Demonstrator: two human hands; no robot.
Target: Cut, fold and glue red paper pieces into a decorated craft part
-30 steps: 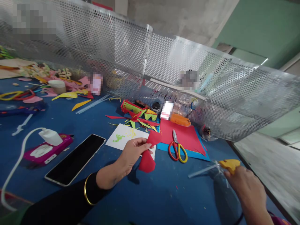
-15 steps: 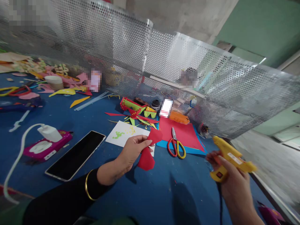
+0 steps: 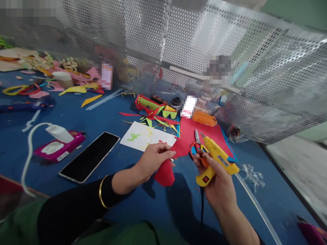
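Left grip (image 3: 154, 161) first: thumb and fingers are clamped on a red paper piece (image 3: 166, 174) at its narrow middle, one lobe spreading past the fingertips, the other hanging below them. Just across from it, the right grip (image 3: 220, 182) is wrapped around the handle of a yellow hot-glue gun (image 3: 216, 153), the nozzle pointing away from the person and apart from the paper. From where I stand, the shaping of that piece looks finished: its outline is trimmed, and the red-and-yellow-handled scissors (image 3: 197, 136) lie unused on the far side of the right grip. Gluing, I'd judge, is not done yet on it; no glue shows on this face, and the other is hidden from me. Well beyond the left grip, a red-and-green paper construction (image 3: 145, 104) looks already made up, with thin paper offcuts (image 3: 149, 121) scattered before it on the table (image 3: 74, 115). Nearer, just past the left fingers, a white card (image 3: 138, 145) carries small green, yellow and red bits. Past the right grip, a red paper sheet (image 3: 187, 129) looks largely uncut. Behind that grip runs a clear glue stick (image 3: 258, 206); whether it is seated in the gun, I can't tell.
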